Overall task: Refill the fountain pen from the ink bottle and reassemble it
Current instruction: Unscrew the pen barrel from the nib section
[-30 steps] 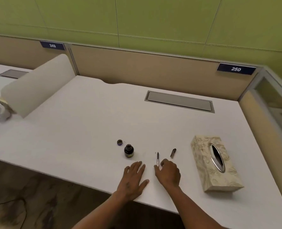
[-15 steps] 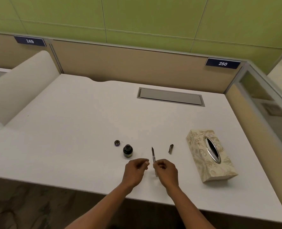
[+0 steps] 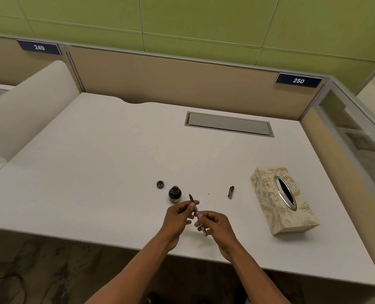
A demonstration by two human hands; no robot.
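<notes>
On the smooth white desk, a small round lid lies just left of the ink bottle, a squat dark glass jar standing open. Just right of the bottle, the left hand pinches the thin pen near its pointed tip. The right hand pinches its lower end. Further right lie a short dark cap and a flowery tissue box.

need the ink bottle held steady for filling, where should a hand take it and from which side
Grip the ink bottle round its squat dark body, below the narrower open neck, so the mouth stays free for the nib. Come from its left, probably with the left hand: the pen and both hands sit on its near right. The bottle cap lies apart at its far left, so approach low and from the near side of that.
</notes>
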